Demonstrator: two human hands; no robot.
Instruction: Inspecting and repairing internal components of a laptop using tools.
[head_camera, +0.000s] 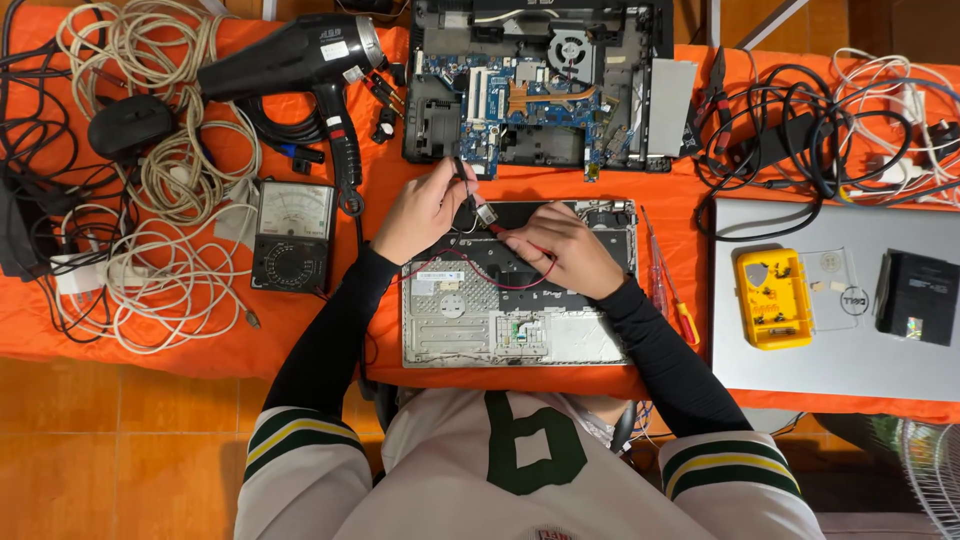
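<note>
Your left hand (425, 208) pinches a black probe (460, 172) at the near edge of the opened laptop base (540, 85). Your right hand (565, 250) pinches a red probe (505, 230); its tip meets a small metal part (486, 214) (too small to identify) above the upturned keyboard frame (520, 300). Cables (150, 170) crowd the left; the analog meter (293, 235) lies close. Right, a yellow case (773, 297) with small parts rests on a closed grey laptop (840, 350).
</note>
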